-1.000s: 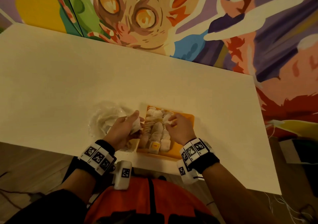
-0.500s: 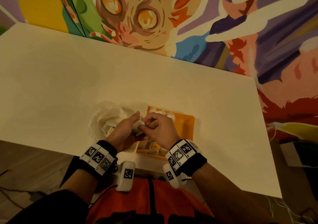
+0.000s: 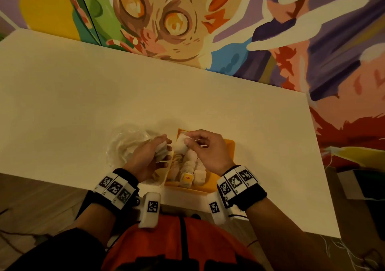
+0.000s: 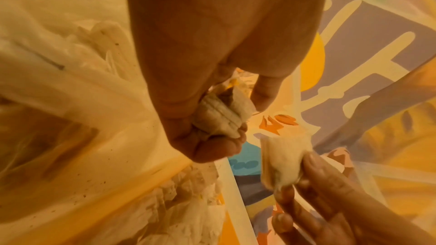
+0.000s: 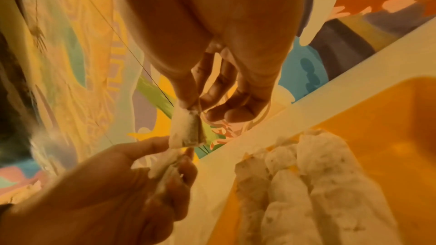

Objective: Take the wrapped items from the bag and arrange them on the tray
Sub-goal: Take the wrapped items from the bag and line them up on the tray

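An orange tray (image 3: 229, 146) lies on the white table with rows of white wrapped items (image 3: 188, 164) in its left half. To its left lies a crumpled clear plastic bag (image 3: 127, 143). My left hand (image 3: 164, 153) hovers between bag and tray and grips a small bundle of wrapped items (image 4: 219, 118). My right hand (image 3: 188, 143) pinches a single wrapped item (image 3: 180, 146) between thumb and forefinger, just above the tray's far left corner. In the right wrist view that item (image 5: 186, 131) hangs from the fingertips, close to the left hand's bundle (image 5: 165, 167).
The tray's right half (image 5: 389, 118) is bare orange. The white table (image 3: 104, 93) stretches far and left, with its front edge close to my body. A painted mural wall (image 3: 187, 21) stands behind it.
My right hand left the tray, reached over to the left hand, took one wrapped item from it and now holds it over the tray's far left corner. The left hand stayed put.
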The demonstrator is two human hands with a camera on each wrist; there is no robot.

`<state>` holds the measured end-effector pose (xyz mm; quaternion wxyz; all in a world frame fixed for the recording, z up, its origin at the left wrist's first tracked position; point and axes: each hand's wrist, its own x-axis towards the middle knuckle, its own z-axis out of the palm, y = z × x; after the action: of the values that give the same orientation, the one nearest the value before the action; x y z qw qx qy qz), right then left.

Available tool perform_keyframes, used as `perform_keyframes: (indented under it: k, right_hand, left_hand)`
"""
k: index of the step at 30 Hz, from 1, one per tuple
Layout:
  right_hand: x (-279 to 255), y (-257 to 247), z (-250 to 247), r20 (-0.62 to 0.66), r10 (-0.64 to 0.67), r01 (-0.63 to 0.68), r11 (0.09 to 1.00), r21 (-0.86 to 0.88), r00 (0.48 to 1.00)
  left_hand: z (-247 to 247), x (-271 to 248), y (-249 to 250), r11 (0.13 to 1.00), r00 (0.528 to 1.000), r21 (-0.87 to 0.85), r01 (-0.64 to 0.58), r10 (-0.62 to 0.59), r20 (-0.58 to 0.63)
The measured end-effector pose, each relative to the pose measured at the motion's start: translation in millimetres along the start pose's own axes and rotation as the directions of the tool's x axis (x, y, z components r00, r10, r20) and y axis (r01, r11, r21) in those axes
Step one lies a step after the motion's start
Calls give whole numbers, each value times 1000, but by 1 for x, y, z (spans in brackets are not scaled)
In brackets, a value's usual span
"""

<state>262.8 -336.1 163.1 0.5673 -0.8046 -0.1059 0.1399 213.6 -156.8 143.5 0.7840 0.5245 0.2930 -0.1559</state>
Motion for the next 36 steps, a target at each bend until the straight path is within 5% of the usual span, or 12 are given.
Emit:
perform_keyframes:
  k: [4,9,12,17,21,29,36]
  right_hand:
    - [1,-1,-9,16,-31,33,991,-130,999]
    - [3,-6,-11,-13,-36,34,991,-132,999]
    - [2,-5,-12,-33,-54,50,992,-117,998]
    - [1,2,-11,17,-20,23,978,-208,1000]
    - [1,8,-12,46,5,9,956,-293,999]
    - [-1,32,-26,48,197,-165,912,-375,979]
    - [-11,52,-35,98,442,-367,832,-417,892]
  left_hand:
    - [4,-4,8,975,985,154,-161,150,83]
    - [19,-3,8,786,888,419,-454,435,147]
    - [20,3,8,691,842,503,-520,514,164]
    - [19,10,3,661,799,489,-568,585,138]
    - [20,15,-1,671,799,472,-571,585,135]
    - [16,15,-9,676,880,588,-443,453,142]
    - [1,27,-22,475,948,867,-154,318,-6]
